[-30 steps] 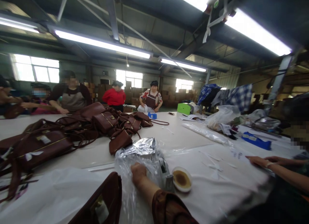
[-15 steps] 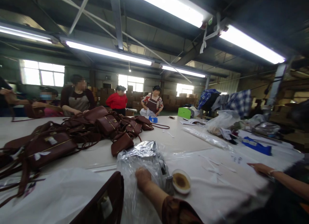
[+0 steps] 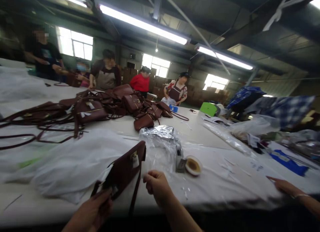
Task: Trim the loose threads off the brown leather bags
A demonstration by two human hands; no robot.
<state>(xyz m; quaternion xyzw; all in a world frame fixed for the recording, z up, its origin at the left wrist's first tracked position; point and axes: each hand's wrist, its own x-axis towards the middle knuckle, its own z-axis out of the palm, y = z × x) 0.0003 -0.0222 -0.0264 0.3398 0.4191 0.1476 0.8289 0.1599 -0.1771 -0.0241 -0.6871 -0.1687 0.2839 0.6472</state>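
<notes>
At the lower middle my left hand point(image 3: 96, 205) is closed on the lower left end of a dark brown handbag point(image 3: 125, 173), which stands tilted above the table, its strap hanging down. A small white tag hangs by its clasp. Just right of the bag is my right hand point(image 3: 157, 185), its fingers curled in a pinch; whatever they hold, if anything, is too small to make out. Clear plastic bags point(image 3: 160, 148) lie beyond my right hand, with a metal tape dispenser-like block point(image 3: 181, 164) and a round dish with brown contents point(image 3: 193, 165) beside them.
A heap of brown handbags point(image 3: 92, 110) covers the table's left and middle. White sheeting point(image 3: 75, 165) lies in front of it. A co-worker's hand point(image 3: 285, 186) rests at the right edge, near a blue packet point(image 3: 288, 162). Several people stand across the table.
My right hand has left the plastic bags and come back beside the handbag. My left hand has come into view holding the handbag, now raised more fully into sight. The camera has tilted and turned left.
</notes>
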